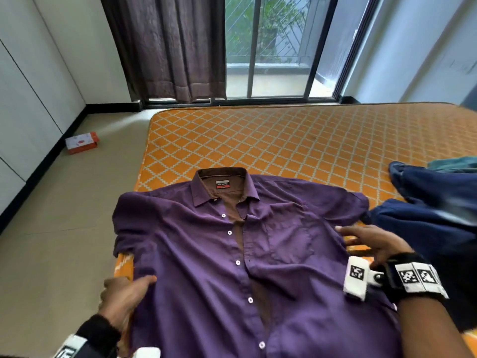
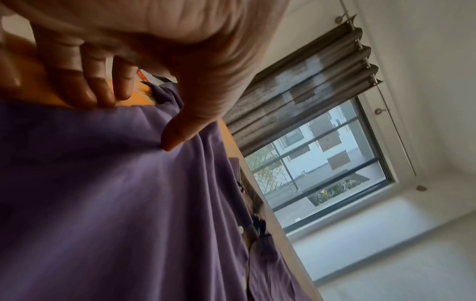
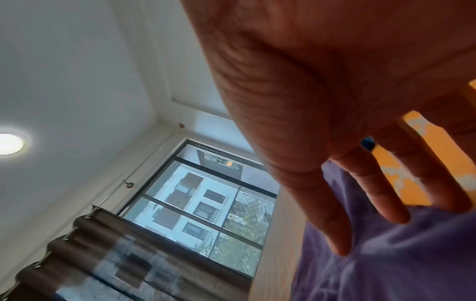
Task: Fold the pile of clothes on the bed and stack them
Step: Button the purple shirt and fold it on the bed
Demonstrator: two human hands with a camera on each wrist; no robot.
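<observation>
1. Head view shows a purple shirt (image 1: 258, 254) spread front-up on the near corner of the orange bed (image 1: 296, 140), collar pointing toward the window, buttons mostly undone; laying it flat like this gives clean edges to fold along.
2. On the shirt's left side seam, the left hand (image 1: 124, 298) grips the cloth. In the left wrist view its thumb (image 2: 177, 132) presses on top while the fingers (image 2: 98, 89) curl at the edge of the fabric, which suits pulling the panel taut or turning that side inward.
3. Over at the shirt's right edge, below the short sleeve, the right hand (image 1: 371, 244) lies spread with straight fingers (image 3: 335, 213) resting on the fabric and holding nothing; I judge it is smoothing the fabric or pinning it against the pull from the other side.
4. Dark blue clothes (image 1: 433, 210) sit heaped on the bed just right of the shirt, apparently the pile waiting to be folded.
5. No folded stack is visible, so the task looks early.
</observation>
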